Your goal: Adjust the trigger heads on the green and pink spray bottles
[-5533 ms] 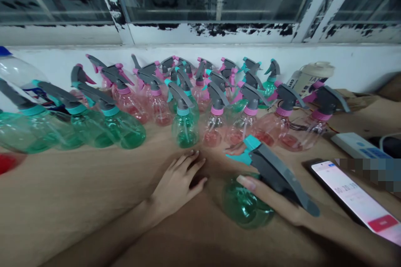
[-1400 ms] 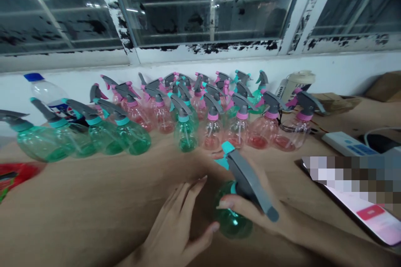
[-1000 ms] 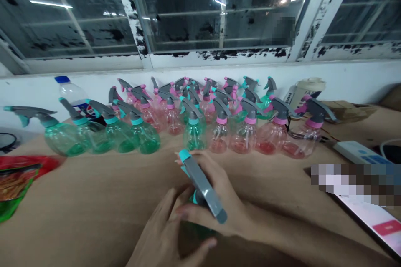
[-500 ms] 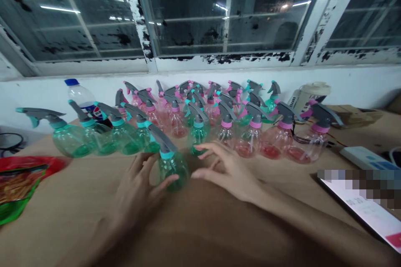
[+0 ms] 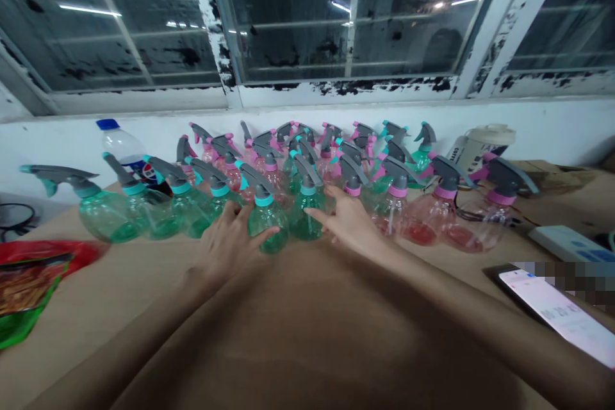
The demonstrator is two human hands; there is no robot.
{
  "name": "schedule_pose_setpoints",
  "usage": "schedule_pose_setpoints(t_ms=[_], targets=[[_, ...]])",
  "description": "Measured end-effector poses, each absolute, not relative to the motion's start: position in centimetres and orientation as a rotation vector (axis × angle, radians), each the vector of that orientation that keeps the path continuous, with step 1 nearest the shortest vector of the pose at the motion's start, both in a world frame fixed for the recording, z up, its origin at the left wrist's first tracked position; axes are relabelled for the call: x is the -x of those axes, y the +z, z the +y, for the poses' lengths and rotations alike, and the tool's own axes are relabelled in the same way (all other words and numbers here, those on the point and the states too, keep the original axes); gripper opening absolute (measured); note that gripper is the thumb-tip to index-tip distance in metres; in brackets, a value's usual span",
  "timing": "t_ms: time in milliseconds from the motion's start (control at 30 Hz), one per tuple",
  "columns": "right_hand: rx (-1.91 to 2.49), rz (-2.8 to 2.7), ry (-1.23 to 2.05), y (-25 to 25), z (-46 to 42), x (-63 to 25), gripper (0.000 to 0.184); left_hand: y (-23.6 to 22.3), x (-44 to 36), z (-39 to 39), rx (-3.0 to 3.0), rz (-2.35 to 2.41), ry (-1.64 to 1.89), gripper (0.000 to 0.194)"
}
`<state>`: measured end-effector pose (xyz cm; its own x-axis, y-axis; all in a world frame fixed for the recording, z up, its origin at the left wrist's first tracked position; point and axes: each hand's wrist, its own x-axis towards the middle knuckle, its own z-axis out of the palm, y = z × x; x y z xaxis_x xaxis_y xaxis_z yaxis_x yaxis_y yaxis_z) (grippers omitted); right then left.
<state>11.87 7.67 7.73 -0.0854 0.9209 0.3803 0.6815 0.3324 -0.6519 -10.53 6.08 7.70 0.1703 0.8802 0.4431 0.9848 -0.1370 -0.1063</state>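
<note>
Bottle, green (image 5: pixel 268 227), turquoise collar: upright on the table (image 5: pixel 288 346), gripped at its base by your left hand (image 5: pixel 218 243), thumb across the front, fingers at the left side. Second green bottle (image 5: pixel 307 221): upright just to its right, your right hand (image 5: pixel 353 221) against its right side, thumb tip at the front; you could not tell whether that hand had closed firmly.

Edges and room: bare tabletop lay broad on your side of the bottles, crossed by your forearms. Left row of green bottles (image 5: pixel 110 224) stood close beside your left hand; pink-collared bottles (image 5: pixel 418 224) crowded your right hand. More bottles filled the space behind, up to the white wall (image 5: pixel 552 122). Red-and-green packet (image 5: pixel 29 282) bounded the left; phone (image 5: pixel 552 314) and white box (image 5: pixel 567 246) the right. Blue-capped bottle (image 5: pixel 120 147) and lidded cup (image 5: pixel 490 141) stood at the back.

Changes from half a second earlier: the gripped bottle, formerly nearer you, had moved back level with the second green bottle. Your right hand, previously spread and apart from the gripped bottle, had advanced to the second one.
</note>
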Motion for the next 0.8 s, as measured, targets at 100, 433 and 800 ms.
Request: schedule_pose_setpoints(t_ms=[100, 433, 800], targets=[[1.469, -1.845, 0.377, 7.8, 8.7, -11.1, 0.067, 8.2, 10.3, 6.6, 2.084, -1.888, -0.318, 0.068], [1.532, -1.964, 0.177, 8.0, 10.0, -9.5, 0.051, 8.7, 9.3, 7.9, 2.11, -2.097, -0.317, 0.07], [1.493, -2.089, 0.055, 8.2, 2.7, -12.0, 0.062, 6.9, 11.3, 6.4, 2.195, -2.104, -0.649, 0.073]])
